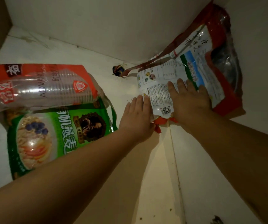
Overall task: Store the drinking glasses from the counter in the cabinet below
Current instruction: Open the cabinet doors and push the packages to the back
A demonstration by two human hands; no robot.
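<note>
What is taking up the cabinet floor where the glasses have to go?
No drinking glasses are in view. The red and white printed plastic bag, under both hands (left hand, right hand), fills the right corner; a green cereal bag and a sleeve of clear plastic cups lie left. The white cabinet floor between them is bare.

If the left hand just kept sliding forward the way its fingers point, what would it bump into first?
The left hand already rests against the edge of the red and white food bag. Going on, it would probably push along that bag toward the small dark bundle by the back wall; depth is unclear.
</note>
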